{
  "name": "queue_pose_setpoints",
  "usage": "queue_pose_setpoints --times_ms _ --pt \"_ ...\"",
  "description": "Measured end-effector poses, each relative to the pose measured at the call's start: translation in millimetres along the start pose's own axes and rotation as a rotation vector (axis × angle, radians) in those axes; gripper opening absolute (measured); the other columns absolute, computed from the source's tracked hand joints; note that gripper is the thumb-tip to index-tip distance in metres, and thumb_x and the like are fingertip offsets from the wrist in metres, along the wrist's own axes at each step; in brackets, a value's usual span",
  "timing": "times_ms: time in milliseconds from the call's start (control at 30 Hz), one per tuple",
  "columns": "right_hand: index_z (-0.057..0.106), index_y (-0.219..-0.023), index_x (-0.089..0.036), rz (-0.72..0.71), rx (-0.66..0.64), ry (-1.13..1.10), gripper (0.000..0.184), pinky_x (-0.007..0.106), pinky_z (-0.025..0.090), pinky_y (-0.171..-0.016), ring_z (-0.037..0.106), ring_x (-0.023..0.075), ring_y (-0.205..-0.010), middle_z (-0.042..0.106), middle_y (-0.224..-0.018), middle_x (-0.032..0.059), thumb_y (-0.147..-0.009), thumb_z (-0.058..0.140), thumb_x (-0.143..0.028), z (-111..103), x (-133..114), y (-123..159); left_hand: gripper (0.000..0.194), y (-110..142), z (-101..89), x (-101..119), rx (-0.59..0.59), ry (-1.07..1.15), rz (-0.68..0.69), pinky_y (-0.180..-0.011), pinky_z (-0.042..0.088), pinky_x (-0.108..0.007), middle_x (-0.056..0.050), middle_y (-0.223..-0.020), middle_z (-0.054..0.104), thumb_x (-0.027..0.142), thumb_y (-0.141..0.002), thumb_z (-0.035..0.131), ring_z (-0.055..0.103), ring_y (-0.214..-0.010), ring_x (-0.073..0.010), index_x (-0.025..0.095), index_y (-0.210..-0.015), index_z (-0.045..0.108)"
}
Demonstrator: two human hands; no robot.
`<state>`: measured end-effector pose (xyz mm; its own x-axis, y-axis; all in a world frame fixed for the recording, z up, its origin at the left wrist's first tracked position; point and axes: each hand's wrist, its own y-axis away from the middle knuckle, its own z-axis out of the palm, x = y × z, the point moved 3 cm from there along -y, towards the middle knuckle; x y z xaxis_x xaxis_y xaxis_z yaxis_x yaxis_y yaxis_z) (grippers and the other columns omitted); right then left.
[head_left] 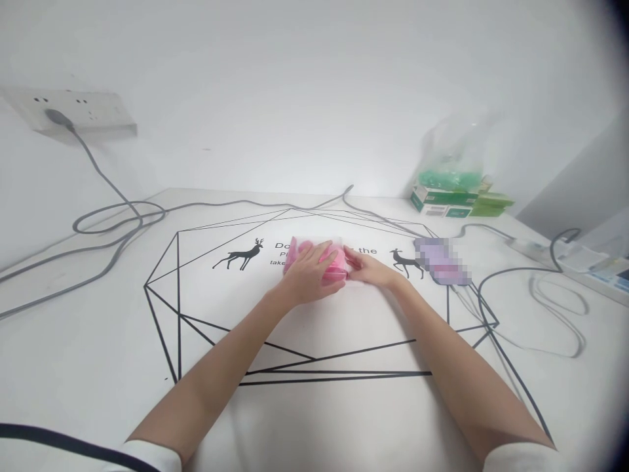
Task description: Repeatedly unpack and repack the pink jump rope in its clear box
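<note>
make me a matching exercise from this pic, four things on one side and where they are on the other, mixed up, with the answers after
Things
1. pink item
2. dark plug
3. clear bag with green contents
4. blurred purple item

Places
A. in the wall socket panel
B. on the table, beside the right deer print
C. with the left hand over it and the right hand at its side
D. on top of the green and white boxes

Pairs: 1-C, 2-A, 3-D, 4-B
</note>
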<state>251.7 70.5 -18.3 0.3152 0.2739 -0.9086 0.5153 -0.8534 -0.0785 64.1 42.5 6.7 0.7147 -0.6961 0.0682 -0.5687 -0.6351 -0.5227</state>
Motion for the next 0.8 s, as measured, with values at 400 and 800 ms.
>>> queue_pose_setpoints --times_ms 400,800 --pt "0.035 -0.146 -0.021 -0.053 0.003 0.07 0.094 0.042 0.048 -0.1 0.058 0.0251 -0.113 0.054 -0.136 0.0121 -0.064 0.081 -0.024 -4 12 -12 0.064 -1 2.2 -3 -0.095 0.008 -0.015 -0.117 0.014 -0.069 -0.014 -0.153 0.043 0.054 -0.087 0.061 0.047 -0.134 -0.0388 0.02 -0.141 0.05" --pt "0.051 -0.138 -0.022 -0.292 0.057 0.34 0.069 0.041 0.047 -0.096 0.059 0.027 -0.112 0.061 -0.13 0.0107 -0.075 0.076 -0.037 -8 0 -8 0.069 -3 -2.5 3 -0.071 -0.015 0.009 -0.117 0.022 -0.064 -0.015 -0.155 0.04 0.052 -0.089 0.061 0.043 -0.138 -0.0362 0.019 -0.147 0.042"
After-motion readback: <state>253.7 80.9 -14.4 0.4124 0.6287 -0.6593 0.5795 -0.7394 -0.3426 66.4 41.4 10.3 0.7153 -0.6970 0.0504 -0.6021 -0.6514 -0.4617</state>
